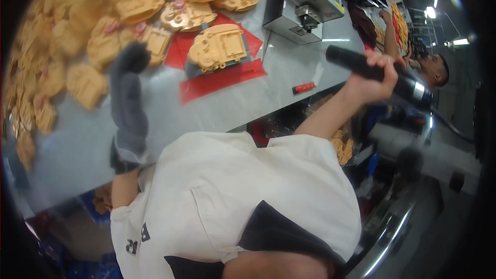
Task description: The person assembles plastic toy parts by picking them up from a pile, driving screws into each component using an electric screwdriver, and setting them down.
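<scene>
My right hand (pixel 380 75), bare, is wrapped round a black cylindrical electric screwdriver (pixel 349 60) with a silver band and a cord at its rear end. It is held up past the right side of the table. My left hand (pixel 130 77) wears a grey glove and is raised over the table, its fingertips beside a yellow-orange plastic housing (pixel 156 41). Blur hides whether those fingers are apart or closed. Another yellow-orange housing (pixel 219 46) rests on a dark grey fixture (pixel 194 70), with red sheet (pixel 222 84) under and in front of it.
Many similar housings (pixel 85 85) are heaped over the table's left and far side. A grey-and-black screw feeder (pixel 299 21) stands at the back right. A small red-and-black object (pixel 303 88) lies near the table (pixel 279 85) edge. Another person (pixel 431 70) is at far right.
</scene>
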{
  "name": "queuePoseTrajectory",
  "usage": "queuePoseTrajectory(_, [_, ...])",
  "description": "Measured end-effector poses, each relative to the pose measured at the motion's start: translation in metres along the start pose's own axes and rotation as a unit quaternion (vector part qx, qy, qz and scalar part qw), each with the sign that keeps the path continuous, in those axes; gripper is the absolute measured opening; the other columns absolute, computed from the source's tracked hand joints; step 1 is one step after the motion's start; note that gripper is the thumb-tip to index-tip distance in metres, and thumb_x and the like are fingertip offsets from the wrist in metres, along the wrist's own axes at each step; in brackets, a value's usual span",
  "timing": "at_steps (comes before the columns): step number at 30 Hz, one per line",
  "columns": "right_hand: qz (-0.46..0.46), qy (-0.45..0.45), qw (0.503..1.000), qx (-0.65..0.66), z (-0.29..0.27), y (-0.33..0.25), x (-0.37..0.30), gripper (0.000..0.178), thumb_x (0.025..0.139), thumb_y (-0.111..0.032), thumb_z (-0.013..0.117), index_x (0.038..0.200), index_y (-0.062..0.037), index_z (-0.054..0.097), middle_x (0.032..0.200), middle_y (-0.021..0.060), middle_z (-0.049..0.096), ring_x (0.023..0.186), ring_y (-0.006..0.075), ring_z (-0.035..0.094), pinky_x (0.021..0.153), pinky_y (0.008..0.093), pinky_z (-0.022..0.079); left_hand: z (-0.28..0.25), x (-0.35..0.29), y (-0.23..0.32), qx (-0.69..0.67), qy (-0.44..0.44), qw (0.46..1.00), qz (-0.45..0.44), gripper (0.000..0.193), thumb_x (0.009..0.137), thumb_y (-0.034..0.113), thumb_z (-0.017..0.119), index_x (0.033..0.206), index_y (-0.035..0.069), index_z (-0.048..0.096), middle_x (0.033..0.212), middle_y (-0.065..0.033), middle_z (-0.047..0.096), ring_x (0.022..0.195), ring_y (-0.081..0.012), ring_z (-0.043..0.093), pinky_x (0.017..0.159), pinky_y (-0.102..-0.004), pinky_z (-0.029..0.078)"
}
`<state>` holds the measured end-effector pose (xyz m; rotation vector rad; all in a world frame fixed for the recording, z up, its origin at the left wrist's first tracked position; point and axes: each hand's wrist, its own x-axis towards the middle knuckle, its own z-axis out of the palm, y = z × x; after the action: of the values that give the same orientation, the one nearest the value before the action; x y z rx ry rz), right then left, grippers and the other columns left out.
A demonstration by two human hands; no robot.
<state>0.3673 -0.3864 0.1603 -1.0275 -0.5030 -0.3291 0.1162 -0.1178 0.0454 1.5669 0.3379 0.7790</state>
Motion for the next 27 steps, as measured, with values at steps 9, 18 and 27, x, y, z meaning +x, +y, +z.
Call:
queuePoseTrajectory(9, [-0.065, -0.002, 0.989, -0.137, 0.039, 0.077, 0.054, 0.021, 0.069, 0.010, 0.057, 0.088, 0.0040, 0.052, 0.065, 0.0121, 0.052, 0.047, 0.0206, 0.052, 0.050, 0.0326, 0.046, 0.072, 0.021, -0.039, 0.033, -0.028, 0.998, 0.048, 0.045, 0.084, 0.006, 0.050, 0.127, -0.006, 0.041, 0.121, -0.0161, 0.049, 0.112, -0.0246, 0.049, 0.098, -0.0341, 0.038])
queuePoseTrajectory(18, [0.081, -0.037, 0.994, -0.057, 0.034, 0.063, 0.011, 0.027, 0.067, 0.004, 0.056, 0.094, 0.0022, 0.049, 0.060, 0.0096, 0.050, 0.047, 0.0194, 0.051, 0.052, 0.0318, 0.046, 0.063, 0.009, -0.054, 0.056, -0.046, 0.997, 0.035, 0.042, 0.093, 0.016, 0.040, 0.128, -0.006, 0.038, 0.127, -0.0168, 0.046, 0.116, -0.0256, 0.048, 0.099, -0.0355, 0.037])
queuePoseTrajectory(27, [-0.084, -0.015, 0.990, -0.111, 0.047, 0.048, 0.031, 0.032, 0.067, 0.005, 0.054, 0.098, 0.0030, 0.048, 0.061, 0.0090, 0.050, 0.046, 0.0196, 0.051, 0.053, 0.0326, 0.048, 0.069, 0.014, -0.044, 0.026, -0.016, 0.995, -0.099, 0.043, 0.084, 0.014, 0.054, 0.122, -0.004, 0.045, 0.111, -0.0155, 0.054, 0.100, -0.0214, 0.053, 0.089, -0.0319, 0.042])
